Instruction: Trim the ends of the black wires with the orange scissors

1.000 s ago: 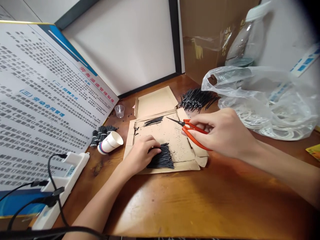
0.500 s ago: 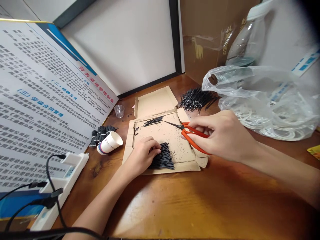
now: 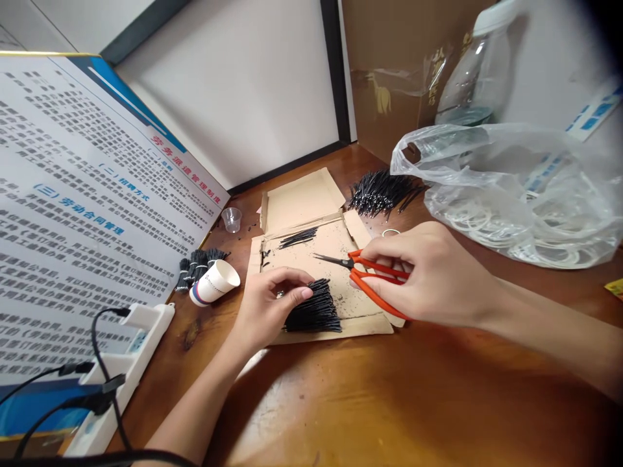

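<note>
Head view, one moment. Right hand (image 3: 428,272) is closed around the orange handles of one pair of snips (image 3: 363,272); the handles lie close together and the short dark blades, nearly closed, point away from the palm toward the left hand. Left hand (image 3: 267,305) rests on the near bundle of black wire pieces (image 3: 314,311), thumb and fingers pinched on its left end; whether the bundle is lifted cannot be told. Blade tips sit just above and right of that pinch, apart from the wires.

Both hands work over one flattened cardboard sheet (image 3: 302,201), speckled with black offcuts. Beyond the pinch, on the same sheet, lies a second, smaller group of black pieces (image 3: 298,237). Past the right hand, a third, loose pile of black wires (image 3: 382,191) lies on the wooden table (image 3: 389,402), touching the mouth of one clear plastic bag (image 3: 511,194) with pale rings inside.

Left of the left hand: one paper cup (image 3: 217,282) on its side, lettering too small to read; tied black bundles (image 3: 195,263) just behind it; one small clear cup (image 3: 232,219) farther off. One printed board (image 3: 87,214) carries legible headings "(二) 招聘方式" and "(三) 劳动合同管理", plus a red title I cannot read surely. One white power strip (image 3: 126,363) lies nearest the left forearm. One plastic bottle (image 3: 474,71) and one cardboard box (image 3: 389,71) stand behind the bag.
</note>
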Available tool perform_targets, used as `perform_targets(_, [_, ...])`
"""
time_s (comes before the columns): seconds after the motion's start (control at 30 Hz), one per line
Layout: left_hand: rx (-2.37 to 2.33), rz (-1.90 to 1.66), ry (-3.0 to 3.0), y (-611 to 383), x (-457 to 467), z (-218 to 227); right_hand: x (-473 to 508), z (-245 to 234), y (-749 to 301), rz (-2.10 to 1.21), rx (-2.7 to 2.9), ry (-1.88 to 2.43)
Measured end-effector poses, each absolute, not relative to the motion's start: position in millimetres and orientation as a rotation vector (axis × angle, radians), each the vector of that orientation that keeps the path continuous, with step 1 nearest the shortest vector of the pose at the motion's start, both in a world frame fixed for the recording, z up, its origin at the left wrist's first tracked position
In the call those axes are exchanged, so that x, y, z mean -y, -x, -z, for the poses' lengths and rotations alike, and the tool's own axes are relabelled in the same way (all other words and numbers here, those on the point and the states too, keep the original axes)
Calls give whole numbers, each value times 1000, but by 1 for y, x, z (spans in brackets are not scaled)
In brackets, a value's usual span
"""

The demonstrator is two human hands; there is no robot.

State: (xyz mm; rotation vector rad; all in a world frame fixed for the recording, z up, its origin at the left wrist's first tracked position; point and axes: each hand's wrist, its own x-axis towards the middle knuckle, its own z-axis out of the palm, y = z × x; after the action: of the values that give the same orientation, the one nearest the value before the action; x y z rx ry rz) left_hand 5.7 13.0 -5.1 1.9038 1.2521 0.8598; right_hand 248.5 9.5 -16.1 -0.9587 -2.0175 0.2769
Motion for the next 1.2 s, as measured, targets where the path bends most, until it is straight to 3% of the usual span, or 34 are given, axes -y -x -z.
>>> perform_targets(0.27, [-1220, -1042, -1599, -10, -8, -2, 1, 16, -241, -289, 2089, 889])
perform_targets(1.2, [-1153, -973, -1520, -14, -3, -4, -1, 22, -241, -309, 2189, 942])
